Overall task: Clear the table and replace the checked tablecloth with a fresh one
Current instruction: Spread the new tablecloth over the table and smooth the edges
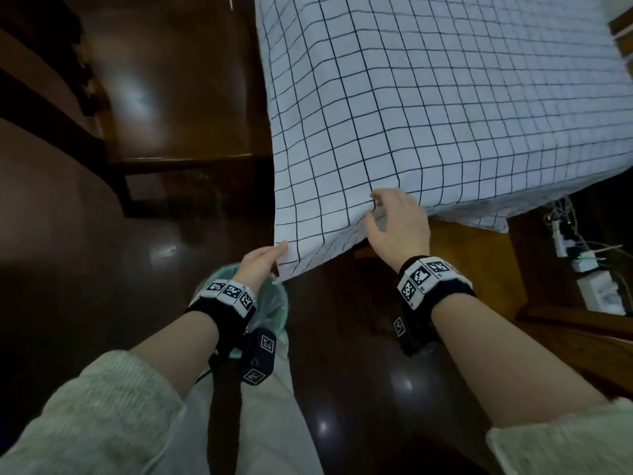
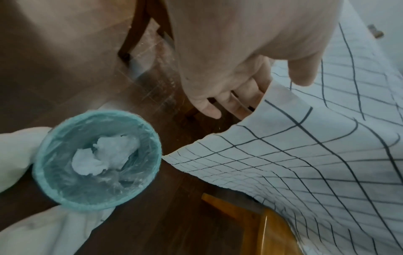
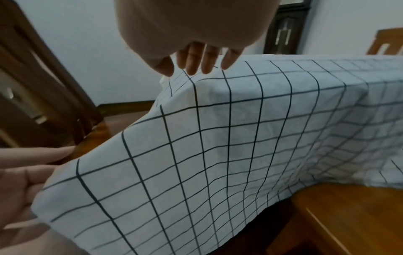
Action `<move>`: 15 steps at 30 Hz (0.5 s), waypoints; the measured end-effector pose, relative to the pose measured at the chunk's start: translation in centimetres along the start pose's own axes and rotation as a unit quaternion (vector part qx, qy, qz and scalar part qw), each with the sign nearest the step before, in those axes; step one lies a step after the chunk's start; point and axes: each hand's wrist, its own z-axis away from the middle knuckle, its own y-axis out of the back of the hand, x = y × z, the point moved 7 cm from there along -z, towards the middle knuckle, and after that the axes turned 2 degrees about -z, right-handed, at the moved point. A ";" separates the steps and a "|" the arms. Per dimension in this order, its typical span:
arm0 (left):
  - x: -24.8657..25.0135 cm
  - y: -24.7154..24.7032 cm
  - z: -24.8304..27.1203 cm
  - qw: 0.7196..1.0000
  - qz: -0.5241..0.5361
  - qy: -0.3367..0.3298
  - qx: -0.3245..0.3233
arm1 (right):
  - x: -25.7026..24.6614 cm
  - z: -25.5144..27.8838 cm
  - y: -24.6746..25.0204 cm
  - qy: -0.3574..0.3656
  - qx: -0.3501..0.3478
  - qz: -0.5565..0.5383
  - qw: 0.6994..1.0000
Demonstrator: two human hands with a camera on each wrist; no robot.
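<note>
fingers [image 2: 240, 103] of my left hand [image 1: 257, 260] pinch the checked tablecloth [image 1: 428, 97] corner — right hand [image 1: 399, 224] fingers bunch it at the desk edge. desk top looks cleared; the cloth's not yet off, fresh one unseen.

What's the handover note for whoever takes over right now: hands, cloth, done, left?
Left hand: pinches the hanging corner of the checked tablecloth, held out from the table.
Right hand: fingertips pinch the cloth at the table's corner.
Cloth: still spread over the tabletop; nothing visible on it.
Bin: on the floor under the left hand, crumpled white paper inside.
Done: the visible tabletop is cleared.
Left: pull the cloth off, spread the fresh one. No fresh cloth is in view.
</note>
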 end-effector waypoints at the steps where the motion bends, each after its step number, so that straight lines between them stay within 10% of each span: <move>1: -0.1 -0.1 0.7 1.000 0.002 0.007 0.000 | -0.2 -0.2 -0.1 0.034 -0.024 0.026 0.999; 15: -2.4 -0.5 1.2 0.995 0.008 -0.080 0.066 | 1.2 -4.0 -2.2 0.234 -0.127 0.289 0.919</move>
